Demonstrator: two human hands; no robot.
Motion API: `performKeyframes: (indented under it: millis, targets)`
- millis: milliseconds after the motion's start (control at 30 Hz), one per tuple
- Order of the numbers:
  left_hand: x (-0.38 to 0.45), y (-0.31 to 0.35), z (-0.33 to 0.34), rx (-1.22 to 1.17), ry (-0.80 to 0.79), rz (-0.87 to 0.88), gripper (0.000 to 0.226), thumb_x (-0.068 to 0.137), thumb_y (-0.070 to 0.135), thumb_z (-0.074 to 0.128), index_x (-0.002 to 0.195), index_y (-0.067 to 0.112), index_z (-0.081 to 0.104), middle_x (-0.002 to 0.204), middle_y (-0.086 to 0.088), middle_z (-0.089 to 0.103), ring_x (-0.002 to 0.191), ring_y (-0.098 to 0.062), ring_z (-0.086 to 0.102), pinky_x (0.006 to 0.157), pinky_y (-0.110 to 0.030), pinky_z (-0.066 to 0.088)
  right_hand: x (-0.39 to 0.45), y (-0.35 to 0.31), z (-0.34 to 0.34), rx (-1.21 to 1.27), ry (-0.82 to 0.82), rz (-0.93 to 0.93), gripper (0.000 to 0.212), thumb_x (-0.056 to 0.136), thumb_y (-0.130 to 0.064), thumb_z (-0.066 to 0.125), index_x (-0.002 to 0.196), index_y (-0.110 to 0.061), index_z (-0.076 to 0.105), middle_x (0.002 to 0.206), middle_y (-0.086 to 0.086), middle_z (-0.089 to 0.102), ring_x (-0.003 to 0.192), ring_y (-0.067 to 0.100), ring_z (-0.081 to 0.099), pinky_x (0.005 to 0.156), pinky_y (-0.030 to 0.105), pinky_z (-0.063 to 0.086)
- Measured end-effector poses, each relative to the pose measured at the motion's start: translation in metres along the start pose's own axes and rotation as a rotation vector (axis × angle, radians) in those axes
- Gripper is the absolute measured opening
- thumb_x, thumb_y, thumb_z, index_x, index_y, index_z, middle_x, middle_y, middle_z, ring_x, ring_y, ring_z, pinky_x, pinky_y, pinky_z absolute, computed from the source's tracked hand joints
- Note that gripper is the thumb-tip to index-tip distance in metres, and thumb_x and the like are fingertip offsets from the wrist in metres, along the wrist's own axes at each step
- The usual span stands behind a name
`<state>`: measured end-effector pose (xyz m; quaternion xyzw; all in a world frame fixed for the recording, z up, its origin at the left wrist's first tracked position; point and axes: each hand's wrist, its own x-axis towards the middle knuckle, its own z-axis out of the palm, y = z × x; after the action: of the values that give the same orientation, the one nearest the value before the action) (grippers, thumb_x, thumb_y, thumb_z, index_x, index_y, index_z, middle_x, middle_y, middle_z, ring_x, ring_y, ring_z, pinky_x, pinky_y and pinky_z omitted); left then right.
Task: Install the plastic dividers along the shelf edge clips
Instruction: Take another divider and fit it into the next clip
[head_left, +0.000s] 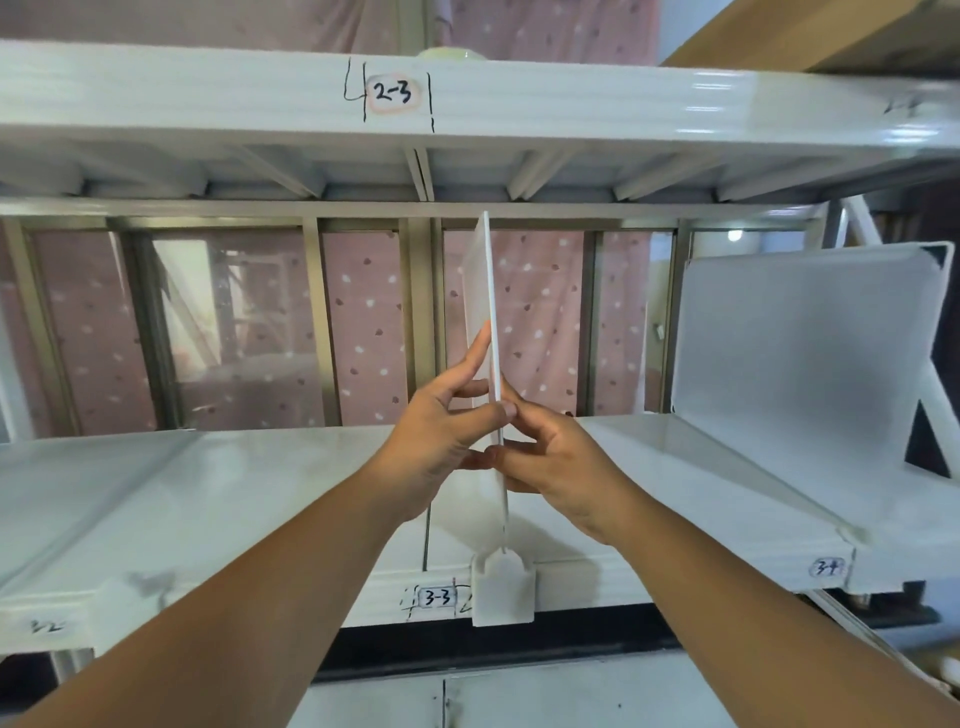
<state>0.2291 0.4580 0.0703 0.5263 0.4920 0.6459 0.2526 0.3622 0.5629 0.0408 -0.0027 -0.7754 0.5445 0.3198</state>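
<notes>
A thin white plastic divider (485, 291) stands upright and edge-on over the middle shelf (234, 493). Its lower front end sits in a white edge clip (503, 590) on the shelf's front lip, just right of the label "3-3" (437, 598). My left hand (441, 441) presses against the divider's left face, fingers reaching up along it. My right hand (550, 462) pinches it from the right side. Both hands grip the same panel at about mid-height.
A second white divider (800, 353) stands at the right end of the shelf, near label "3-4" (827, 567). The upper shelf (208, 98), labelled "2-3", runs close above the held panel's top. Metal uprights and a pink dotted curtain lie behind.
</notes>
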Motion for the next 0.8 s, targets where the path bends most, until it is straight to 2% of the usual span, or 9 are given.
performKeyframes:
  millis: [67,167,233,333,400,433,567,700,800]
  targets:
    - [-0.0001,-0.001,0.0024,0.008,-0.014,0.006,0.075,0.095,0.015,0.08,0.131,0.076,0.057,0.119,-0.005,0.066,0.109,-0.029,0.071,0.075,-0.04,0.065,-0.002,0.0034,-0.0022,0.007,0.0,0.001,0.061,0.098,-0.005,0.061,0.149,-0.037,0.051,0.147,-0.015,0.059,0.121,0.06,0.052,0.099,0.072,0.043]
    - [0.0003,-0.004,0.0046,0.019,-0.017,0.018,0.076,0.096,0.012,0.078,0.128,0.077,0.057,0.113,0.001,0.069,0.11,-0.028,0.07,0.074,-0.041,0.065,-0.0049,0.0077,-0.0039,0.009,0.005,0.001,0.06,0.098,-0.002,0.06,0.145,-0.038,0.055,0.147,-0.016,0.058,0.118,0.064,0.049,0.097,0.079,0.038]
    - [0.0,-0.0046,0.0042,0.022,-0.013,0.024,0.075,0.096,0.012,0.078,0.129,0.077,0.058,0.108,0.006,0.071,0.109,-0.026,0.071,0.073,-0.039,0.065,-0.0066,0.0082,-0.002,0.007,0.018,-0.002,0.061,0.098,-0.002,0.06,0.147,-0.038,0.053,0.147,-0.016,0.057,0.119,0.062,0.051,0.097,0.075,0.04]
    - [-0.0011,-0.0053,0.0022,0.022,-0.009,0.024,0.074,0.096,0.014,0.078,0.139,0.07,0.056,0.11,0.005,0.07,0.109,-0.026,0.072,0.075,-0.04,0.066,-0.0068,0.0066,0.0007,-0.016,0.015,-0.005,0.06,0.098,-0.007,0.061,0.147,-0.039,0.052,0.147,-0.018,0.057,0.117,0.039,0.068,0.097,0.063,0.051]
    - [-0.0012,-0.0053,0.0006,0.008,-0.006,0.029,0.073,0.096,0.014,0.079,0.135,0.072,0.058,0.108,0.006,0.071,0.105,-0.022,0.074,0.074,-0.038,0.066,-0.0053,0.0036,-0.0002,-0.04,0.001,-0.015,0.061,0.098,-0.008,0.062,0.149,-0.038,0.05,0.147,-0.019,0.058,0.115,0.027,0.071,0.097,0.05,0.056]
    - [-0.0009,-0.0047,0.0,0.004,-0.006,0.031,0.074,0.096,0.014,0.079,0.134,0.073,0.058,0.106,0.007,0.071,0.102,-0.019,0.074,0.074,-0.038,0.066,-0.0045,0.0023,-0.0012,-0.056,-0.004,-0.02,0.061,0.098,-0.008,0.062,0.15,-0.038,0.049,0.147,-0.019,0.058,0.115,0.027,0.071,0.096,0.049,0.057]
    - [-0.0027,-0.0018,-0.0012,0.007,-0.019,0.028,0.076,0.094,0.014,0.08,0.142,0.067,0.056,0.113,-0.001,0.066,0.103,-0.022,0.071,0.072,-0.036,0.064,-0.0061,0.0023,-0.001,-0.077,-0.009,-0.025,0.062,0.098,-0.009,0.062,0.149,-0.04,0.049,0.148,-0.02,0.056,0.115,0.032,0.07,0.097,0.064,0.052]
    - [-0.0076,-0.0039,-0.0021,0.014,-0.01,0.036,0.077,0.094,0.011,0.079,0.144,0.064,0.055,0.112,-0.001,0.066,0.101,-0.021,0.071,0.07,-0.035,0.064,-0.0081,0.0041,0.0037,-0.09,0.009,-0.024,0.062,0.097,-0.008,0.062,0.151,-0.038,0.048,0.147,-0.02,0.058,0.115,0.028,0.071,0.101,0.055,0.054]
    - [-0.0092,-0.0033,-0.0017,0.012,-0.012,0.037,0.077,0.095,0.01,0.079,0.145,0.064,0.055,0.112,-0.002,0.066,0.101,-0.02,0.072,0.071,-0.037,0.065,-0.0078,0.0037,0.0043,-0.089,0.006,-0.032,0.062,0.097,-0.007,0.061,0.151,-0.034,0.048,0.146,-0.019,0.058,0.116,0.028,0.071,0.106,0.055,0.05]
